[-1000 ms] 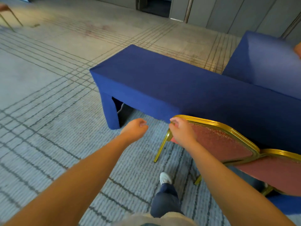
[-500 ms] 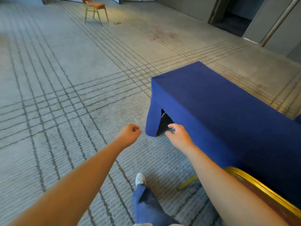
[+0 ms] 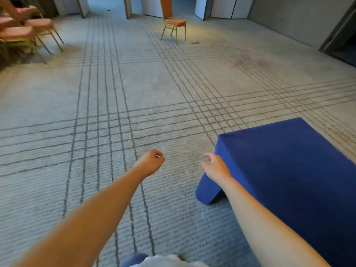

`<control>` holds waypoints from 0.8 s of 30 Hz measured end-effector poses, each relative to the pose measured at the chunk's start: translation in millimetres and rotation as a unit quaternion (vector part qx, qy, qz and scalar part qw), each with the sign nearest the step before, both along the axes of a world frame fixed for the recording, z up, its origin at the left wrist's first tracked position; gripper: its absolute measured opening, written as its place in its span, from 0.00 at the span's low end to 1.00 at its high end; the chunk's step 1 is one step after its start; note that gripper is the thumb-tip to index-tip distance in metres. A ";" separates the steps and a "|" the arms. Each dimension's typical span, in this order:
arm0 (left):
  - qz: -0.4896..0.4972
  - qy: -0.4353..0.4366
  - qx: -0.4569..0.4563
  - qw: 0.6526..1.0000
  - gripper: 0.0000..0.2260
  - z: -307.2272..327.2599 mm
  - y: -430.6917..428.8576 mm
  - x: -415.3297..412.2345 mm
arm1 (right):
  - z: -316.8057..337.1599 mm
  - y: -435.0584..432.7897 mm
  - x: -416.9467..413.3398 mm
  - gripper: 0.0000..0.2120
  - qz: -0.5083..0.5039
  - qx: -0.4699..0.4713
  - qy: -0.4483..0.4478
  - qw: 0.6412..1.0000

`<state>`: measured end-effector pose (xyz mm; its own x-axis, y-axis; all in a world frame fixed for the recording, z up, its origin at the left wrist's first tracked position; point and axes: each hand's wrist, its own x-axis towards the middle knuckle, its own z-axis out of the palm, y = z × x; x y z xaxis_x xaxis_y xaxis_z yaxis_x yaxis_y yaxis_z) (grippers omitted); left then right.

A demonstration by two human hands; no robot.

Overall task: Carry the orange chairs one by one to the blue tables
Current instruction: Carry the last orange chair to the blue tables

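A blue cloth-covered table point(image 3: 289, 160) fills the lower right. One orange chair point(image 3: 173, 22) with a gold frame stands alone far ahead across the carpet. Several more orange chairs point(image 3: 25, 33) cluster at the far left. My left hand point(image 3: 151, 163) hangs in front of me with fingers loosely curled, holding nothing. My right hand point(image 3: 215, 166) floats beside the table's near corner, fingers relaxed and empty.
Grey carpet point(image 3: 134, 112) with dark grid lines stretches between me and the chairs. Walls with doorways point(image 3: 337, 35) run along the back and right. Part of another person's arm point(image 3: 11, 8) shows by the chair cluster at the top left.
My right hand let go of the chair by the table. My view swung left, away from the table, so that chair left the view and the far chairs came into sight.
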<state>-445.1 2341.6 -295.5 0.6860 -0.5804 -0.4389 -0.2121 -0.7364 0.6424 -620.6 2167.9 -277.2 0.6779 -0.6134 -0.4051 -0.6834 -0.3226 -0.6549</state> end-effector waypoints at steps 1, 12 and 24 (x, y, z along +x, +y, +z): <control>0.003 -0.003 0.005 1.000 0.17 -1.1 -8.4 9.6 | -1.8 -11.1 9.9 0.23 0.003 0.003 0.000 1.000; -0.007 0.009 0.013 1.000 0.18 -23.2 -123.4 152.9 | -21.7 -126.7 148.2 0.22 -0.033 0.025 -0.010 0.999; -0.043 0.017 -0.015 0.999 0.18 -2.0 -285.1 392.4 | -15.0 -272.6 366.1 0.21 -0.106 -0.004 -0.005 0.994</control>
<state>-52.8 2056.5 -297.5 0.6172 -0.6503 -0.4429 -0.2519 -0.6966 0.6717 -254.5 1895.3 -292.2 0.5363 -0.7466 -0.3938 -0.7308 -0.1773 -0.6592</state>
